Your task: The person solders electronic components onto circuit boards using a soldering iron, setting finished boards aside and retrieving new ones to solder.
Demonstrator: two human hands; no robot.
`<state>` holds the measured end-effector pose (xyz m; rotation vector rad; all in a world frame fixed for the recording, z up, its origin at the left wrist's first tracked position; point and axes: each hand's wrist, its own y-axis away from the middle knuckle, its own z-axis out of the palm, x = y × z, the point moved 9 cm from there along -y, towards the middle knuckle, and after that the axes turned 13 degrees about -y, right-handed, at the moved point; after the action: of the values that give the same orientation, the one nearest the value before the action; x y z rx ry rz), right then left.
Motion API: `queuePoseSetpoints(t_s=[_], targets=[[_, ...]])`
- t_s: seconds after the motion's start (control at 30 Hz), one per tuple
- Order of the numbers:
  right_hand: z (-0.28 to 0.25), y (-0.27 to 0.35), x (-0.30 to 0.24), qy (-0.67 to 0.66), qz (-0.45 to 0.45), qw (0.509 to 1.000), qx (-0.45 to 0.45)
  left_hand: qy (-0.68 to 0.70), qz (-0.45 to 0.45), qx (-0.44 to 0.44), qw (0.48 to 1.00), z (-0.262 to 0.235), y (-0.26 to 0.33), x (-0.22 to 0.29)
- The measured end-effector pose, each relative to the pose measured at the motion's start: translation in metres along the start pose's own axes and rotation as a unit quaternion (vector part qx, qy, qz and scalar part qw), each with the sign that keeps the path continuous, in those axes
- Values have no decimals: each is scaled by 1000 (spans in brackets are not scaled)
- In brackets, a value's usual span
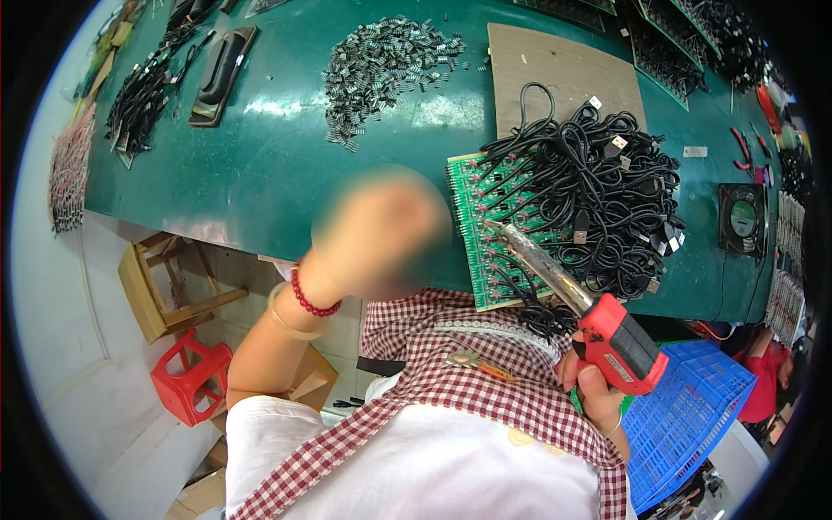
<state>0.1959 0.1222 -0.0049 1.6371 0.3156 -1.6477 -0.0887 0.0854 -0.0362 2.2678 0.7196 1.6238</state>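
Note:
In my right hand [596, 390] is a red and black soldering iron [611, 342], my fingers closed round its handle. Its long metal barrel slants up and left, the tip over a green circuit board panel [479, 251]. Black USB cables [589, 173] lie coiled in a heap across the panel's right part, some with wire ends on the board. Raised over the front of the table, left of the panel, my left hand [381, 225] is blurred, so its fingers and anything in them cannot be made out.
A pile of small dark metal-legged parts [386, 74] lies at the back of the green table [225, 165]. Behind the cables is a brown board [563, 69]. A small fan [743, 219] stands at right, a blue crate [685, 416] below it. A red stool [192, 377] stands at left.

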Motion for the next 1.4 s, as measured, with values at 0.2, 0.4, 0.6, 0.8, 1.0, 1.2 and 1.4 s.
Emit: queuePoseSetpoints(t_s=[0.2,0.4,0.6,0.8,1.0,1.2,1.4], targets=[[4,1,-4,-102,15,995,-5,-440,63,364,819,-92,7,7],[2,-4,-16,-104,-42,993,43,-420,73,333,841,-87,1,6],[3,-4,-22,-133,-46,990,29,-455,144,295,828,-75,0,17],[3,-13,-33,-110,-114,985,68,-446,132,304,832,-69,1,15],[1,-17,-41,-114,-151,980,66,-398,169,306,848,-69,2,21],[-1,-16,-44,-140,-171,972,77,-313,164,329,876,-75,12,20],[16,-27,-50,-112,-100,983,105,-68,339,123,930,23,52,85]])
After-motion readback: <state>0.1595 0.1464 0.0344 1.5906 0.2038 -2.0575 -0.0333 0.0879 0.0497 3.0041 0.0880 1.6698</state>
